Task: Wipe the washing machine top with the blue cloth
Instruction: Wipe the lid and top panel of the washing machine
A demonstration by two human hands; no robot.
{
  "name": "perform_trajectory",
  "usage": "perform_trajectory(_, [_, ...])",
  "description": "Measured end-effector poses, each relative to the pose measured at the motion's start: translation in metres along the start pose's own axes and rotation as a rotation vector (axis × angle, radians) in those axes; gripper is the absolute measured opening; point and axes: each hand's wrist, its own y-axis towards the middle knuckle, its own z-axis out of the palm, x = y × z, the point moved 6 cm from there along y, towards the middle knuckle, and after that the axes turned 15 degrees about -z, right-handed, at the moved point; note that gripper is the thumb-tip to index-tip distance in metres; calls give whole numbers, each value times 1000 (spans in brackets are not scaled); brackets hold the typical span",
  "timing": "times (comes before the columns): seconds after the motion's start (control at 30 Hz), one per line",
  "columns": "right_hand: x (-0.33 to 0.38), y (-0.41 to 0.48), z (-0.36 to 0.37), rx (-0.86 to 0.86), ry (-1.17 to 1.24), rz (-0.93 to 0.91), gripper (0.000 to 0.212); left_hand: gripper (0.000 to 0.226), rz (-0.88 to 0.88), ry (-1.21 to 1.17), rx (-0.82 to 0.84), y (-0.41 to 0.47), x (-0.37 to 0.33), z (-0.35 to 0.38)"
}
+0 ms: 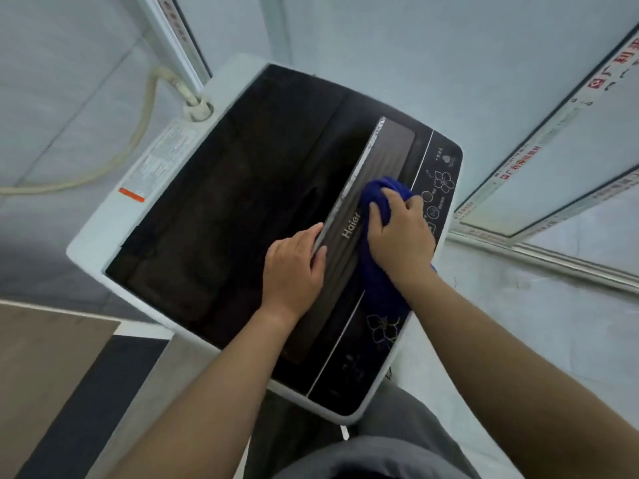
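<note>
Two hands on the washer top (214,188), one wiping.

The right hand (401,233) grips the bunched blue cloth (377,271) and presses it on the grey handle strip (349,233), beside the control panel (439,178). The left hand (294,271) lies open and flat on the dark lid, fingertips touching the strip's edge. A hose (138,133) joins the rear left corner.

The brand "Haier" (351,225) stands in pale letters on the grey handle strip (377,174) of the washing machine lid, near the picture's centre. At ten o'clock, a white label (157,157) with an orange bar carries print too small to read. At two o'clock, red Chinese characters (619,69) run along a white frame, mostly blurred.
</note>
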Motion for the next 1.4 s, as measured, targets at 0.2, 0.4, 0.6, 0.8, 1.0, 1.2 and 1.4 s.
perform_trajectory(0.2, [-7, 25, -4, 14, -14, -41, 39, 37, -17, -23, 46, -4, -3, 3])
perform_trajectory(0.4, [12, -36, 9, 62, -18, -98, 40, 39, -19, -25, 75, 1, -1, 5])
perform_trajectory(0.6, [17, 20, 7, 56, -66, -75, 38, 39, -5, -56, 94, 2, 1, 6])
perform_trajectory(0.8, [22, 66, 8, 85, -69, -102, 39, 38, -5, -89, 79, -1, 4, 5])
perform_trajectory(1.0, [6, 22, 6, 177, -47, -285, 43, 39, -62, -64, 86, 2, 7, 2])
perform_trajectory(1.2, [1, 87, 12, 309, 1, -442, 45, 52, -293, 70, 40, 4, -14, 14])
perform_trajectory(1.4, [-26, 125, 0, 509, -65, -808, 47, 50, -649, 185, -149, 26, -71, 47])
